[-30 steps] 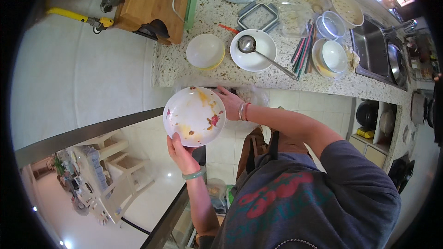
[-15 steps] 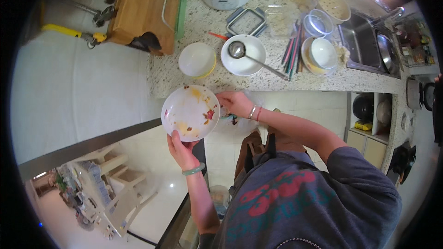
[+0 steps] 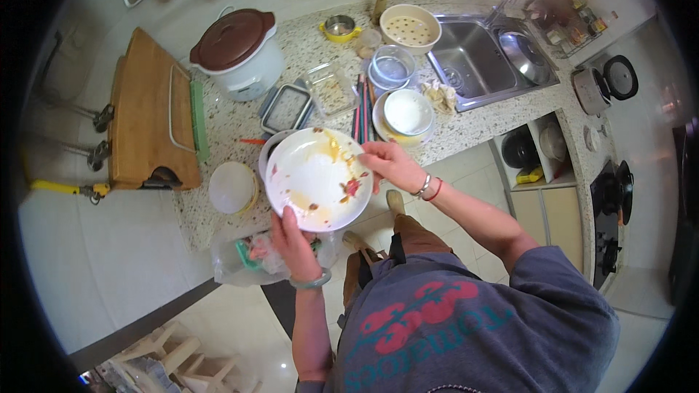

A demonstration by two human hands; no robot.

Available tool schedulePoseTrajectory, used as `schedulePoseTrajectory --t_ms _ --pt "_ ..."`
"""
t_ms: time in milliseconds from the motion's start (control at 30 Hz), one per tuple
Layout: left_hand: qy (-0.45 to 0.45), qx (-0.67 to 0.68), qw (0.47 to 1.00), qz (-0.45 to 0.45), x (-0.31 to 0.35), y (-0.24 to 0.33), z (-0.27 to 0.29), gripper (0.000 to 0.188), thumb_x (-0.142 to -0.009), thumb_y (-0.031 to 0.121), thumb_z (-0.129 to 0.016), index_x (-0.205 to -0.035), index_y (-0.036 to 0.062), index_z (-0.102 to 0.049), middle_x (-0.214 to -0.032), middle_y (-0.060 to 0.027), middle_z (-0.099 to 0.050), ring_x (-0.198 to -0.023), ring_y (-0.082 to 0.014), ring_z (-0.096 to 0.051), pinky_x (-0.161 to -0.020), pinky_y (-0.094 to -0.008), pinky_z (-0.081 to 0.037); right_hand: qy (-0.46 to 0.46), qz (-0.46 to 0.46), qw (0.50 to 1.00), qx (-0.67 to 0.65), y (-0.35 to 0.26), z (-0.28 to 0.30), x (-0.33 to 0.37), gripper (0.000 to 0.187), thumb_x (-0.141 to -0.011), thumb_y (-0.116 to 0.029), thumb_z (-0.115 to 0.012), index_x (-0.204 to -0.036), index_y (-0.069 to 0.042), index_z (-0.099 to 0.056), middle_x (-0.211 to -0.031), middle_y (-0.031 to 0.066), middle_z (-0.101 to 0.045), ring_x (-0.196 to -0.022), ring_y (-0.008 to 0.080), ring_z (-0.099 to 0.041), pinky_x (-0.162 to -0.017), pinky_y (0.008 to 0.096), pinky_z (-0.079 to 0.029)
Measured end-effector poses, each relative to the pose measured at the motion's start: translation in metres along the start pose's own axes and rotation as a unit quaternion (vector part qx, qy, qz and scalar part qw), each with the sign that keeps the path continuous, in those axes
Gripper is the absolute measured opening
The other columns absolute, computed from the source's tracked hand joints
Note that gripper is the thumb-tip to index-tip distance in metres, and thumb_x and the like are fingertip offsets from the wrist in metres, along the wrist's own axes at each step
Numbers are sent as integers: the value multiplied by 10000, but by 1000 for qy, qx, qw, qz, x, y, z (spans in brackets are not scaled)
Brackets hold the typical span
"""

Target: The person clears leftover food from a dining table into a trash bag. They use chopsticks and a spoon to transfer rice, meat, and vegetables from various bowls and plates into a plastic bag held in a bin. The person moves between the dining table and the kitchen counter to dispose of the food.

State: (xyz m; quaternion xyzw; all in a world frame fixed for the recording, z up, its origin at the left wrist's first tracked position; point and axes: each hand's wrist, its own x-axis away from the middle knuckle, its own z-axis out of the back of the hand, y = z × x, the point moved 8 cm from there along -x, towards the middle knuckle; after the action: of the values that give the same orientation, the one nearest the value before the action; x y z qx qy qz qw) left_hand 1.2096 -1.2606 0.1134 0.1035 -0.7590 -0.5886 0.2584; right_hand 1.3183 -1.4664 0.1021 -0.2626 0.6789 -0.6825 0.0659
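A white plate (image 3: 309,182), smeared with orange sauce and red and brown food scraps, is held up near the counter's front edge. My left hand (image 3: 297,251) grips its lower rim, thumb on top and fingers underneath. At the right rim, my right hand (image 3: 395,167) closes on the edge. Behind the plate, a white bowl (image 3: 263,156) is mostly hidden. Left of the plate stands a pale bowl with a yellow outside (image 3: 233,188). Below the plate hangs a clear plastic bag (image 3: 229,258) with mixed waste, partly covered by my left hand.
Stacked bowls (image 3: 408,113), chopsticks (image 3: 361,113), glass containers (image 3: 330,87) and a white cooker with a brown lid (image 3: 237,47) crowd the counter. A sink (image 3: 473,62) lies at the back right. Wooden cutting boards (image 3: 149,116) stand on the left.
My view has swung toward the sink. The plate is now in front of the white bowl and covers most of it. The waste bag shows more fully below the plate.
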Motion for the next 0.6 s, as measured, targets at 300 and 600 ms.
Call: schedulePoseTrajectory --t_ms 300,600 --pt "-188 11 979 73 -47 -116 -206 530 -979 293 -468 -1382 -9 -301 -1191 -188 -552 -1004 -270 -618 -696 -332 -583 224 40 974 2 -12 216 41 243 -912 -135 -475 -994 60 -594 -750 58 -616 -501 112 -583 -439 225 -478" --pt "-147 -123 968 159 -85 -185 -299 418 -946 107 -462 -1326 5 -324 -1094 -183 -560 -763 -277 -666 -600 -365 -609 288 16 954 84 24 358 63 256 -946 -148 -454 -1035 47 -593 -697 49 -601 -481 104 -573 -426 226 -462"
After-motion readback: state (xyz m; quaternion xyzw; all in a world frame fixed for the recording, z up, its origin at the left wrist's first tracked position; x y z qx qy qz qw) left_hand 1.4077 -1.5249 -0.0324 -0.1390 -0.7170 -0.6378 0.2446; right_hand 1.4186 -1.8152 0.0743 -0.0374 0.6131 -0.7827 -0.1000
